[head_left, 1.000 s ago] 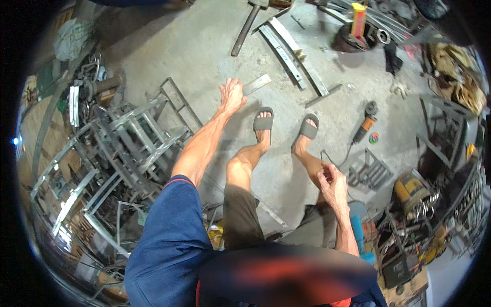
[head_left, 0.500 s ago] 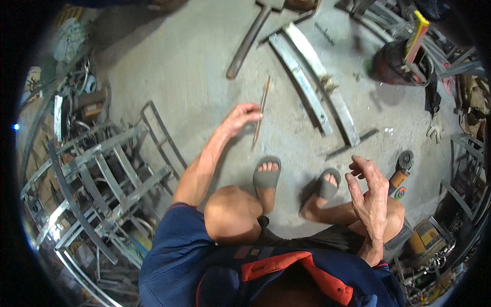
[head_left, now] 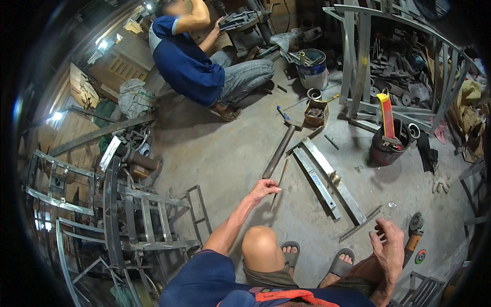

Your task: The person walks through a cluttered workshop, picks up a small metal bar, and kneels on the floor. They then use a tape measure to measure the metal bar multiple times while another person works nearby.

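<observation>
My left hand pinches a thin brownish rod between thumb and fingers, holding it above the concrete floor. Raised beside my knee, my right hand is empty, its fingers apart and slightly curled. Two pale metal bars lie side by side ahead of me, one carrying a small clump of metal partway along. A long-handled hammer rests on the floor beyond my left hand. Near my right hand are a dark flat strip and an angle grinder with an orange body.
A co-worker squats at the far left. Welded metal frames stand at my left, and another frame at the back right. A dark bucket, a small box of metal bits and a glove sit ahead.
The view has tilted up, bringing the co-worker and the far bucket into sight. My left hand still holds the rod. My right hand remains raised and empty.
</observation>
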